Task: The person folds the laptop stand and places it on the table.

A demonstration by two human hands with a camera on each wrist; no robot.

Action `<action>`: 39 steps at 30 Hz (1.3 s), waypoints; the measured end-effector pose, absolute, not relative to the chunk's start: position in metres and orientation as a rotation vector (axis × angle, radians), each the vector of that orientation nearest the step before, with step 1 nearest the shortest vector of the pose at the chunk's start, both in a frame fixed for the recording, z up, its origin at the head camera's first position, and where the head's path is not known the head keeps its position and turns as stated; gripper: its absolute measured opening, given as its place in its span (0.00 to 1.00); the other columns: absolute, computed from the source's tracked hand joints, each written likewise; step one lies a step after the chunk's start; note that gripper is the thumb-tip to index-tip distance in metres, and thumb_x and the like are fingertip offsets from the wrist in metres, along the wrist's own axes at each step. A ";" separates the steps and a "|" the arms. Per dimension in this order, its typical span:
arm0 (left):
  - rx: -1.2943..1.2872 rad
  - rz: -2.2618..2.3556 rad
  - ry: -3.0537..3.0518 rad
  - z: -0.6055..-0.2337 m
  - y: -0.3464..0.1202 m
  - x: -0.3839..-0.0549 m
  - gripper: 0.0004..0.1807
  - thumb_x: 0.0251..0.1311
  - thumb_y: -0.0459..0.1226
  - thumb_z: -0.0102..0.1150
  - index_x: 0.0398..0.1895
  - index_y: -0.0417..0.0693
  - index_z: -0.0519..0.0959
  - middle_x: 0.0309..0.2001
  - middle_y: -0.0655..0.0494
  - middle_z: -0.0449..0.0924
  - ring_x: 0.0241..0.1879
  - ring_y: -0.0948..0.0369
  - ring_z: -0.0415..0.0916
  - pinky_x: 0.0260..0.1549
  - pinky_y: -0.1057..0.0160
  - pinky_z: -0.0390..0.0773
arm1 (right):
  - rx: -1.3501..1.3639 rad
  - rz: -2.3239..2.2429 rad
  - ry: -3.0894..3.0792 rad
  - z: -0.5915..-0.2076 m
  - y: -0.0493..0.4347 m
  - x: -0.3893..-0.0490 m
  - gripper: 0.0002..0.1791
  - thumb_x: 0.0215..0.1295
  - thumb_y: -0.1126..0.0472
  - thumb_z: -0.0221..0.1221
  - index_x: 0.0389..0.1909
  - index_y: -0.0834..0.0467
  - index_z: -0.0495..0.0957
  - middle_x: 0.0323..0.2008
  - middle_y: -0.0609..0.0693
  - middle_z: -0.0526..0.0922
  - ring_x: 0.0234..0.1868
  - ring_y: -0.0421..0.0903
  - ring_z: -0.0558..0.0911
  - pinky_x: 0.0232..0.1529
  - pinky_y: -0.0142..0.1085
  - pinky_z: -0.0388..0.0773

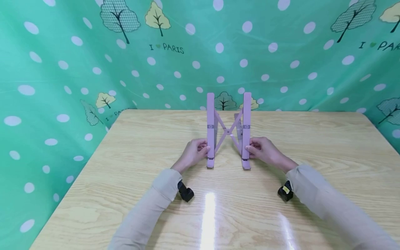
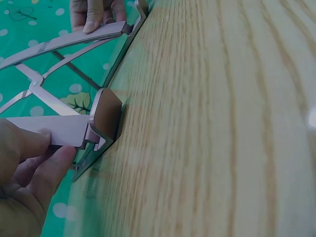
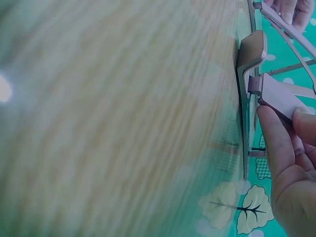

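A pinkish folding laptop stand (image 1: 210, 114) stands on the wooden table, its two long arms joined by crossed bars that meet at a central pivot. Small hooked lips form the near ends of the arms. My left hand (image 1: 197, 152) pinches the left arm low down, thumb on its face and fingers at the outer edge. On the other side my right hand (image 1: 264, 151) pinches the right arm at about the same height. The left wrist view shows the left thumb (image 2: 34, 140) close to the lip. In the right wrist view, the right index finger (image 3: 276, 133) lies under the arm's edge.
The light wood-grain table (image 1: 140, 139) reaches back to a green dotted curtain (image 1: 175, 76) printed with trees. Black wrist cameras (image 1: 186, 192) hang under both sleeves. Bright light reflections lie on the near tabletop.
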State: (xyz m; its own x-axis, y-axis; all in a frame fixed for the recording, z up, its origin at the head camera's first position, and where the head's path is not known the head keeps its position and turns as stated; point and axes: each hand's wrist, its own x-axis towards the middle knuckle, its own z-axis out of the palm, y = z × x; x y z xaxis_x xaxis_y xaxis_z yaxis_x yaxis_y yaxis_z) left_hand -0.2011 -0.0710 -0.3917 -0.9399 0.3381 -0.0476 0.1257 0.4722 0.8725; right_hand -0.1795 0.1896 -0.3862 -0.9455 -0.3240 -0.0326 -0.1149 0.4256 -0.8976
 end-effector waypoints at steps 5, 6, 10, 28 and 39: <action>0.392 1.453 2.507 -0.392 -0.068 -0.201 0.10 0.59 0.30 0.51 0.43 0.37 0.75 0.36 0.49 0.77 0.37 0.57 0.76 0.34 0.71 0.78 | -0.359 -1.539 2.466 -0.387 0.189 -0.181 0.08 0.60 0.73 0.50 0.38 0.75 0.72 0.32 0.62 0.77 0.33 0.50 0.79 0.35 0.33 0.79; 0.393 1.456 2.506 -0.392 -0.067 -0.201 0.10 0.59 0.30 0.51 0.43 0.36 0.75 0.36 0.48 0.77 0.37 0.57 0.76 0.34 0.71 0.78 | -0.356 -1.538 2.467 -0.386 0.189 -0.181 0.08 0.60 0.73 0.50 0.38 0.74 0.72 0.32 0.62 0.77 0.33 0.50 0.79 0.35 0.33 0.79; 0.410 1.462 2.508 -0.392 -0.064 -0.202 0.10 0.58 0.30 0.51 0.43 0.35 0.75 0.35 0.48 0.77 0.36 0.57 0.77 0.33 0.71 0.78 | -0.358 -1.532 2.480 -0.386 0.188 -0.181 0.08 0.61 0.73 0.50 0.38 0.74 0.73 0.32 0.63 0.77 0.33 0.49 0.79 0.35 0.33 0.79; 0.618 1.379 2.638 -0.395 -0.034 -0.195 0.09 0.57 0.29 0.52 0.39 0.33 0.77 0.32 0.44 0.79 0.33 0.57 0.79 0.27 0.76 0.77 | -0.360 -1.510 2.504 -0.386 0.172 -0.183 0.04 0.59 0.72 0.52 0.31 0.71 0.73 0.28 0.58 0.75 0.29 0.46 0.78 0.33 0.33 0.80; 0.676 1.299 2.684 -0.394 -0.025 -0.197 0.08 0.58 0.31 0.52 0.38 0.37 0.78 0.32 0.48 0.80 0.32 0.60 0.78 0.28 0.77 0.76 | -0.373 -1.450 2.608 -0.386 0.166 -0.182 0.06 0.58 0.71 0.54 0.34 0.71 0.75 0.27 0.58 0.78 0.29 0.48 0.79 0.30 0.30 0.79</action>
State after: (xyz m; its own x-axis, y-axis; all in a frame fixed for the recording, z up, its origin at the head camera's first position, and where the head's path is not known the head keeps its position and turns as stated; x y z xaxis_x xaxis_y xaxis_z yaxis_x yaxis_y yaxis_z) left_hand -0.1973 -0.0249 -0.3941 -0.8989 0.4233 0.1134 0.3516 0.5421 0.7633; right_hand -0.1817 0.1660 -0.3860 -0.9603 -0.2789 0.0030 -0.1497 0.5064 -0.8492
